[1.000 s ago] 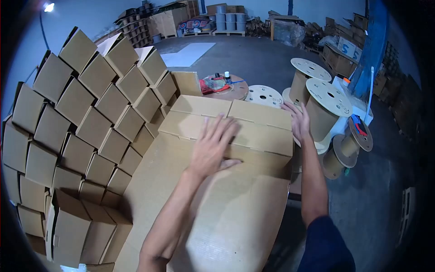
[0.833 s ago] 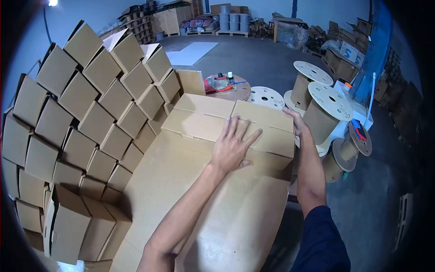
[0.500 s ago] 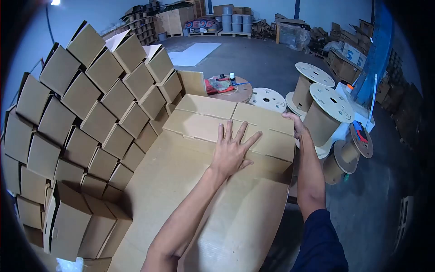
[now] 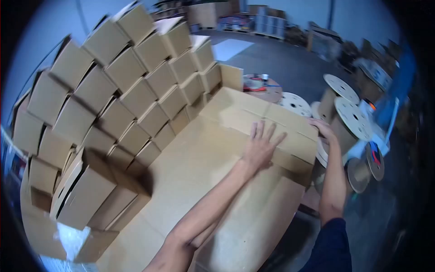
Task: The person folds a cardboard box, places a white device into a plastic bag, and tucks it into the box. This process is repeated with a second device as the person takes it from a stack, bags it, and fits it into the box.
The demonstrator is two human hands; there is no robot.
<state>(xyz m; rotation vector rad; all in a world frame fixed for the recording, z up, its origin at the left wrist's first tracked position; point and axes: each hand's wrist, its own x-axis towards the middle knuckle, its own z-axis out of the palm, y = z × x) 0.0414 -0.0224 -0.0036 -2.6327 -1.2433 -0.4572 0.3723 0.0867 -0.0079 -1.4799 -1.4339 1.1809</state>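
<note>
Two cardboard boxes [image 4: 290, 119] with closed flaps lie side by side at the far end of a cardboard-covered surface [image 4: 181, 181]. My left hand [image 4: 261, 147] rests on the near side of their top, its fingers spread. At the right end of the boxes, my right hand [image 4: 324, 130] touches the far corner with its fingers bent over the edge; part of them is hidden. Stacked folded cartons [image 4: 122, 90] rise in tilted rows on the left. In front of that stack leans a group of cartons [image 4: 97, 195].
Wooden reels [image 4: 353, 119] stand beyond the right end of the boxes, with smaller reels [image 4: 360, 174] lower down. A round top [image 4: 269, 93] bearing red items and a bottle is behind the boxes. Far back are pallets with drums [image 4: 270, 22] and a blue column [image 4: 404, 86].
The view has swung left and down, so everything appears further right. My left hand, earlier moving across the box top, now lies on it. My right hand has bent its fingers over the corner.
</note>
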